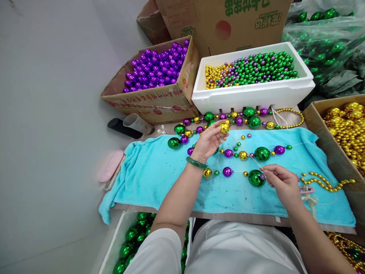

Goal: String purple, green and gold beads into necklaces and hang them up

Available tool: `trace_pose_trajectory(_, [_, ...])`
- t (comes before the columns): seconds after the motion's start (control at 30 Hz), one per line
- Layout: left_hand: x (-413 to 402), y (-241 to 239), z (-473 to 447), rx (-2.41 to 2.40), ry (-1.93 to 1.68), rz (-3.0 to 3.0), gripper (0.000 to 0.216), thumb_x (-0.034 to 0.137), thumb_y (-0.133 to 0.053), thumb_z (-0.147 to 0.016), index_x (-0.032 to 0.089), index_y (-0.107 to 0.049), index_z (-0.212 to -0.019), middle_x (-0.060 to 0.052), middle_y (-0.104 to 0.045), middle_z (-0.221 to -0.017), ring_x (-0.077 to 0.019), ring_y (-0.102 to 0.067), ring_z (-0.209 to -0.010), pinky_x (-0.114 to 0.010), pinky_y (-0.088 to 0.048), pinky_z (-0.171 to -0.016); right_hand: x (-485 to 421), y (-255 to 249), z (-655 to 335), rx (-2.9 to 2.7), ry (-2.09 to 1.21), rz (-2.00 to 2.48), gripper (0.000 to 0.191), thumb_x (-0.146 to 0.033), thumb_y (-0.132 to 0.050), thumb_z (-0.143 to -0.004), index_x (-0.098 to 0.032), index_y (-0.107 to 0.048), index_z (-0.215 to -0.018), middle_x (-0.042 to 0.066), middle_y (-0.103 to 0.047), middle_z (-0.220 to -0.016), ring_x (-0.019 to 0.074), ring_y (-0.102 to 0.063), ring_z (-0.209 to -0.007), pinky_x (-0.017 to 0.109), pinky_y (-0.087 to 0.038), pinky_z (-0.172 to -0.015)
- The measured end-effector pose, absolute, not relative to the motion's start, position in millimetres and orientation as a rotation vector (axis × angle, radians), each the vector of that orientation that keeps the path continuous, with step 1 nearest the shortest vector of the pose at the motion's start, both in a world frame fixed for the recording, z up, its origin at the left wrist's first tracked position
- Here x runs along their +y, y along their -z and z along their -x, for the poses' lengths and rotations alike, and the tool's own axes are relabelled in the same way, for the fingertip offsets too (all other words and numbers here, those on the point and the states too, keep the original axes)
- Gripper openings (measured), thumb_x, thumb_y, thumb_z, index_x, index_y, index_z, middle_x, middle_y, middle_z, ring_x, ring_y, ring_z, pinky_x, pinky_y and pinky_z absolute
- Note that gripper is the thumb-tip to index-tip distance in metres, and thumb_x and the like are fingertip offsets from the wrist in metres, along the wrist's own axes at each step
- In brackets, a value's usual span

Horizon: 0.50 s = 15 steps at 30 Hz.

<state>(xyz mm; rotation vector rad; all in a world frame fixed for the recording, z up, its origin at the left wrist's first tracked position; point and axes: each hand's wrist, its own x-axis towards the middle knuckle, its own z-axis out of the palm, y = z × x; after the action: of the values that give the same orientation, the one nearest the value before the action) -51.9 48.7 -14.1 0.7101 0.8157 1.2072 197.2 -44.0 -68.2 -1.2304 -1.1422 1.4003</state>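
My left hand (209, 141), above the turquoise towel (154, 171), pinches a shiny gold bead (224, 128) at its fingertips. From that bead a thin straight needle (245, 150) slants down to my right hand (281, 182), whose thumb and forefinger close on its lower end. Close by my right hand lies a large green bead (256, 177). A purple bead (227, 171) and another gold bead (207, 172) sit further left along a thread. Behind them runs a strung row with a big green bead (262, 153). A few small loose beads (238, 144) rest between the rows.
At the back stand a carton of purple beads (186, 76) and a white foam box (245, 93) of small mixed beads. A carton (322, 133) of gold beads is at right. Pink scissors (307, 189) and a gold bead chain (327, 182) lie on the towel.
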Motion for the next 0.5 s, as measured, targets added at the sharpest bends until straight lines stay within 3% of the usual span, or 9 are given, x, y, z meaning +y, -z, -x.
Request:
trace_pose_trajectory(0.17, [47, 17, 53, 0.889, -1.250, -0.856, 0.035, 0.022, -0.066, -0.075, 0.020, -0.063, -0.110, -0.003, -0.065, -0.095, -0.0095, -0.060, -0.075, -0.022, -0.048, -0.068, -44, 68, -197, -1.150, -1.378, 1.277, 0.016, -0.032, -0.067, -0.077, -0.017, -0.070, -0.081, -0.003, -0.050, -0.053, 0.0075, -0.040, -0.048, 0.021, -0.030, -0.045])
trace_pose_trajectory(0.27, [41, 17, 47, 0.978, -1.349, -1.053, 0.053, 0.017, -0.072, -0.071, 0.025, -0.057, -0.121, -0.002, -0.063, -0.098, -0.0096, -0.059, -0.082, -0.021, -0.047, -0.072, -44, 67, -195, -1.150, -1.377, 1.316, 0.018, -0.033, -0.067, -0.076, -0.016, -0.069, -0.080, -0.003, -0.049, -0.052, 0.0074, -0.038, -0.048, 0.021, -0.029, -0.044])
trace_pose_trajectory(0.37, [30, 13, 36, 0.945, -1.282, -1.154, 0.078, 0.015, -0.076, -0.068, 0.031, -0.041, -0.135, -0.002, -0.062, -0.101, -0.0111, -0.059, -0.085, -0.023, -0.048, -0.075, -43, 67, -192, -1.127, -1.427, 1.294, 0.019, -0.035, -0.067, -0.076, -0.016, -0.068, -0.079, -0.003, -0.049, -0.052, 0.0076, -0.039, -0.048, 0.021, -0.030, -0.045])
trace_pose_trajectory(0.5, [18, 4, 23, 0.865, -1.129, -1.176, 0.077, 0.019, -0.076, -0.070, 0.028, -0.038, -0.136, -0.004, -0.064, -0.102, -0.0117, -0.060, -0.080, -0.026, -0.049, -0.073, -43, 68, -189, -1.119, -1.462, 1.254, 0.020, -0.036, -0.067, -0.076, -0.017, -0.066, -0.078, -0.003, -0.050, -0.053, 0.0082, -0.043, -0.049, 0.021, -0.034, -0.046])
